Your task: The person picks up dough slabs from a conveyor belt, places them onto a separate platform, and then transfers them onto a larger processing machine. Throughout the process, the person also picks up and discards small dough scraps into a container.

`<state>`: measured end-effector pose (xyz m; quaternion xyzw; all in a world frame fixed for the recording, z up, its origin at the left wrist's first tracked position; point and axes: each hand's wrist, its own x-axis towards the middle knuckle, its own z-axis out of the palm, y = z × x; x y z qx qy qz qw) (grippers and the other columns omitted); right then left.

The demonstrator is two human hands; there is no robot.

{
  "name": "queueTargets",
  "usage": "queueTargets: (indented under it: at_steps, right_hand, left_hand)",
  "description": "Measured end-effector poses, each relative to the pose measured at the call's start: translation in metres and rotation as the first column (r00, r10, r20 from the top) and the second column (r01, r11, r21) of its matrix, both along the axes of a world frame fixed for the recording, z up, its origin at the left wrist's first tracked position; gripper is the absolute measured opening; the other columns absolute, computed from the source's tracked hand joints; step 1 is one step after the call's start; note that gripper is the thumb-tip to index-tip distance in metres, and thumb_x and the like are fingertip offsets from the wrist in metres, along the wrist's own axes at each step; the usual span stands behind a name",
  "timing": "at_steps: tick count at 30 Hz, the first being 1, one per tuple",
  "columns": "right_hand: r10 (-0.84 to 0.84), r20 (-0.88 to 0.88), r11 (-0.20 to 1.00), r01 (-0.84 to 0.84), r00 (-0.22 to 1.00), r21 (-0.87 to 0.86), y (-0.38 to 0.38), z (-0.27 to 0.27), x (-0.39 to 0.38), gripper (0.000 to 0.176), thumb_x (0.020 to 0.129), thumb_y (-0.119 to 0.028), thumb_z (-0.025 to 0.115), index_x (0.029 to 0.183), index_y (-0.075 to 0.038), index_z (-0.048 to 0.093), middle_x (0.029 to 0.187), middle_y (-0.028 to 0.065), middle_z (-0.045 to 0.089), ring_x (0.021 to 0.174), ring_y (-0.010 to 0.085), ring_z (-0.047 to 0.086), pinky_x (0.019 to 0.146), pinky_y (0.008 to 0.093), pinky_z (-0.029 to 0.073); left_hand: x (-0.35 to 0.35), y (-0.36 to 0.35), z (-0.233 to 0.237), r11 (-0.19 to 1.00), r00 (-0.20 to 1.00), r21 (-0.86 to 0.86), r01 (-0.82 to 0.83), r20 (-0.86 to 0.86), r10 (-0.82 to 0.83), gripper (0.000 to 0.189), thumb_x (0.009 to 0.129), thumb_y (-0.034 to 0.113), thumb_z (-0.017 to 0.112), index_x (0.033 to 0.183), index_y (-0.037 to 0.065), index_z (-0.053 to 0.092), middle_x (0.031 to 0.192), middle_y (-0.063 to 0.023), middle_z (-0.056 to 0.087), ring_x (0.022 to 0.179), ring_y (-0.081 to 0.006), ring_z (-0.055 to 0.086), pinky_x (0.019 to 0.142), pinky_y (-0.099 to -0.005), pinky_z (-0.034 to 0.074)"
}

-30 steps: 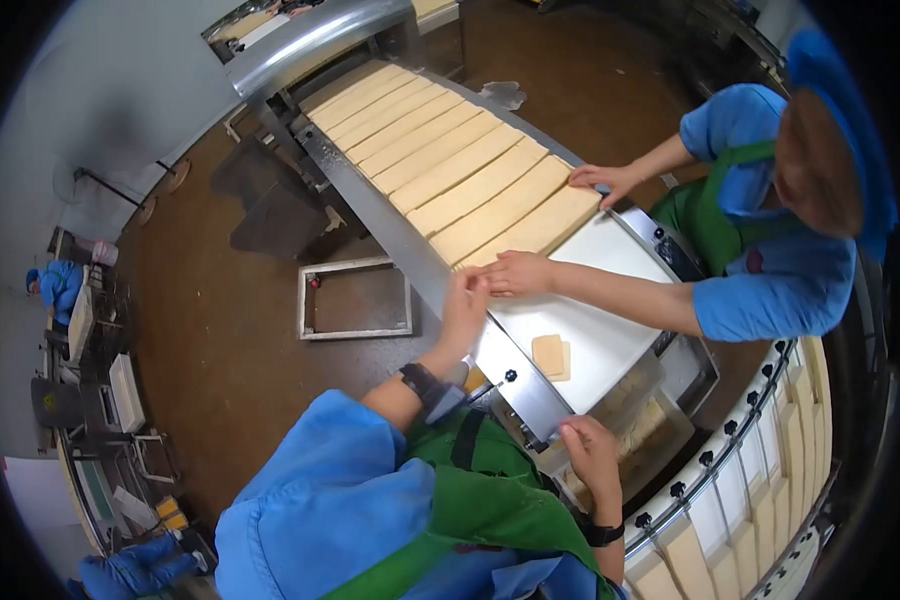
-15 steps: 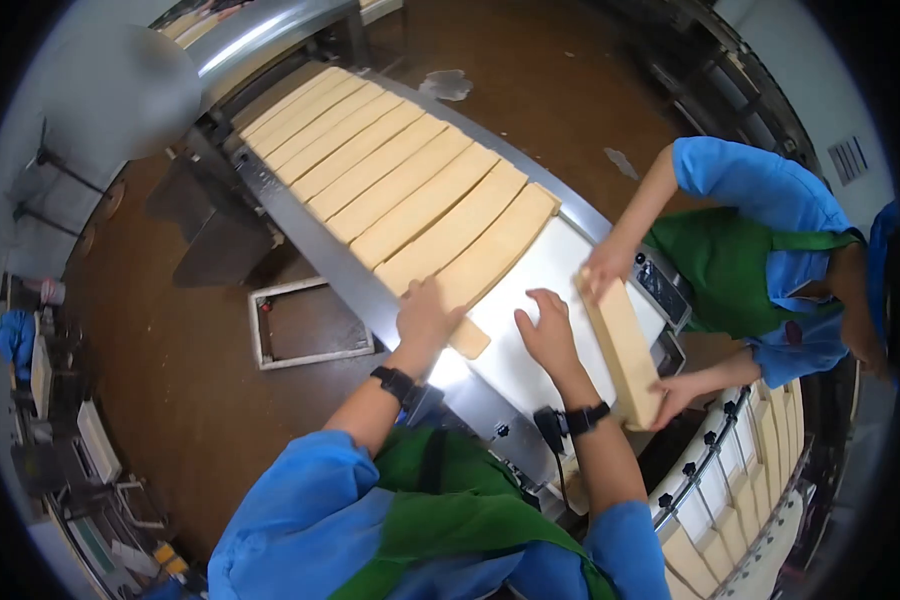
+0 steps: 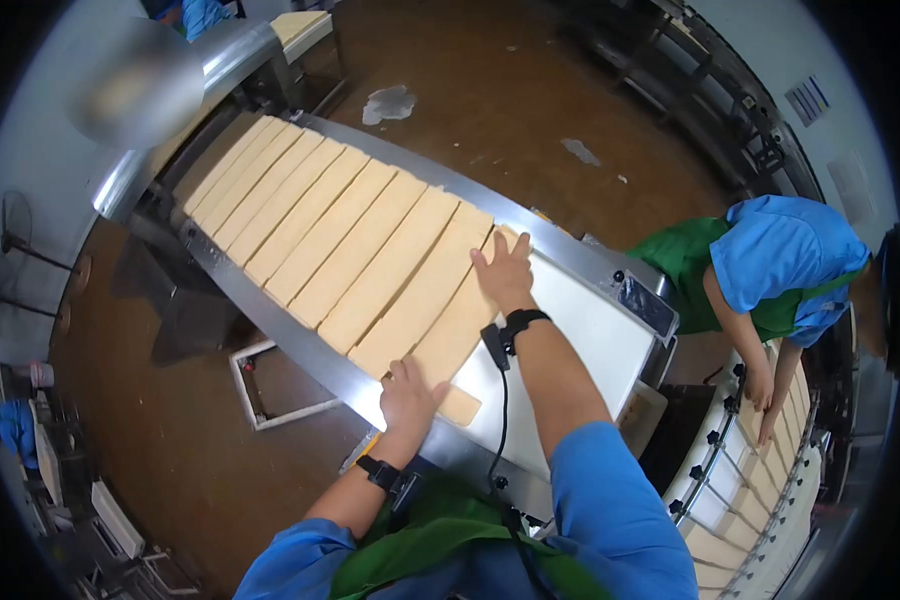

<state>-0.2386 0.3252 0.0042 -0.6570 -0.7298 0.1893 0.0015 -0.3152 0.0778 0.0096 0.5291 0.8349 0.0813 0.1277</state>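
Note:
Pale dough strips [image 3: 355,235] lie side by side across a metal-edged conveyor. My left hand [image 3: 408,398] grips the near end of the last strip on the right, fingers over the end and thumb at its side. At the far end of that dough strip [image 3: 457,325], my right hand [image 3: 506,272] has its thumb and fingers spread around the end. How firmly either hand presses is hard to see. A small dough piece [image 3: 460,406] lies just right of my left hand. Both wrists carry black straps, and a cable hangs from the right one.
White belt [image 3: 570,330] shows right of the strips. A control panel [image 3: 645,303] sits on the conveyor's far right side. A co-worker in a blue shirt [image 3: 785,255] and green apron reaches over a second conveyor [image 3: 705,480] with dough strips. Below left stands a white frame [image 3: 245,390].
My right hand has moved from above the bare belt to the last strip's far end. The co-worker's hands have moved with their strip to the second conveyor. My view has shifted.

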Motion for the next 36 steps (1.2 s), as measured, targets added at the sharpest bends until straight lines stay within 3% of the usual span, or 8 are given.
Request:
queueTargets:
  at_steps: [7, 10, 14, 17, 21, 25, 31, 36]
  right_hand:
    - [-0.287, -0.127, 0.954, 0.295, 0.949, 0.046, -0.017, 0.009, 0.063, 0.078, 0.071, -0.045, 0.063, 0.137, -0.016, 0.033, 0.146, 0.0281, 0.009, 0.122, 0.0469, 0.038, 0.100, 0.0461, 0.038]
    - [-0.512, -0.146, 0.856, 0.517, 0.846, -0.005, -0.041, 0.036, 0.126, 0.082, 0.069, -0.042, 0.065, 0.136, -0.008, 0.032, 0.144, 0.0308, 0.011, 0.127, 0.0453, 0.030, 0.102, 0.0451, 0.034]
    - [-0.637, -0.117, 0.766, 0.643, 0.762, 0.009, -0.070, 0.052, 0.187, 0.087, 0.068, -0.041, 0.065, 0.133, 0.004, 0.029, 0.143, 0.0347, 0.007, 0.132, 0.0431, 0.024, 0.104, 0.0446, 0.032]
    - [-0.735, -0.213, 0.657, 0.754, 0.644, 0.011, -0.096, 0.052, 0.226, 0.088, 0.068, -0.041, 0.066, 0.131, 0.007, 0.026, 0.143, 0.0352, 0.001, 0.133, 0.0434, 0.022, 0.101, 0.0437, 0.035]
    - [-0.669, -0.502, 0.454, 0.836, 0.548, 0.307, -0.152, 0.023, 0.307, 0.076, 0.067, -0.026, 0.069, 0.125, 0.003, 0.030, 0.122, 0.0268, 0.032, 0.108, 0.0434, 0.044, 0.096, 0.0452, 0.039]
    - [-0.710, -0.662, 0.127, 0.968, 0.243, 0.219, -0.230, 0.092, 0.386, 0.074, 0.069, -0.030, 0.069, 0.123, 0.002, 0.031, 0.121, 0.0268, 0.036, 0.111, 0.0448, 0.042, 0.091, 0.0494, 0.041]
    - [-0.762, -0.645, -0.089, 0.978, 0.054, 0.187, -0.305, 0.122, 0.534, 0.080, 0.073, -0.042, 0.064, 0.130, 0.002, 0.028, 0.121, 0.0266, 0.039, 0.097, 0.0460, 0.053, 0.085, 0.0506, 0.044]
    - [-0.940, -0.336, 0.036, 0.997, 0.057, 0.069, -0.345, 0.118, 0.637, 0.072, 0.080, -0.048, 0.052, 0.131, 0.001, 0.035, 0.126, 0.0224, 0.043, 0.111, 0.0420, 0.046, 0.093, 0.0531, 0.036]
  left_hand:
    - [-0.005, 0.004, 0.014, 0.984, 0.975, 0.134, 0.120, 0.172, -0.142, 0.076, 0.072, 0.041, 0.071, 0.123, -0.005, 0.037, 0.109, -0.0232, 0.046, 0.095, -0.0407, 0.052, 0.076, -0.0455, 0.048]
    - [-0.005, 0.020, 0.029, 0.939, 0.790, 0.014, 0.345, 0.536, -0.298, 0.081, 0.071, 0.043, 0.072, 0.125, -0.003, 0.035, 0.113, -0.0262, 0.042, 0.099, -0.0455, 0.051, 0.080, -0.0479, 0.048]
    - [0.044, 0.026, 0.034, 0.844, 0.730, -0.069, 0.532, 0.543, -0.415, 0.078, 0.067, 0.040, 0.075, 0.120, -0.001, 0.035, 0.112, -0.0293, 0.040, 0.089, -0.0466, 0.055, 0.078, -0.0491, 0.050]
    - [0.080, 0.021, 0.037, 0.891, 0.767, 0.010, 0.455, 0.505, -0.397, 0.076, 0.066, 0.037, 0.076, 0.119, -0.001, 0.035, 0.111, -0.0305, 0.039, 0.088, -0.0487, 0.055, 0.077, -0.0519, 0.049]
    - [0.134, 0.017, 0.039, 0.807, 0.742, 0.365, 0.464, 0.337, -0.579, 0.075, 0.065, 0.022, 0.076, 0.123, -0.001, 0.034, 0.116, -0.0325, 0.033, 0.102, -0.0487, 0.046, 0.088, -0.0501, 0.043]
    - [0.214, 0.010, 0.058, 0.682, 0.588, 0.435, 0.588, 0.349, -0.730, 0.076, 0.065, 0.009, 0.072, 0.130, 0.001, 0.033, 0.125, -0.0325, 0.026, 0.117, -0.0464, 0.030, 0.100, -0.0442, 0.032]
    - [0.355, -0.014, 0.105, 0.497, 0.339, 0.564, 0.660, 0.366, -0.867, 0.074, 0.068, 0.002, 0.067, 0.133, 0.003, 0.032, 0.133, -0.0259, 0.023, 0.126, -0.0423, 0.022, 0.103, -0.0427, 0.029]
    - [0.434, -0.018, 0.113, 0.316, 0.130, 0.656, 0.686, 0.316, -0.940, 0.067, 0.073, 0.006, 0.068, 0.132, 0.001, 0.036, 0.129, -0.0232, 0.036, 0.123, -0.0366, 0.034, 0.103, -0.0398, 0.030]
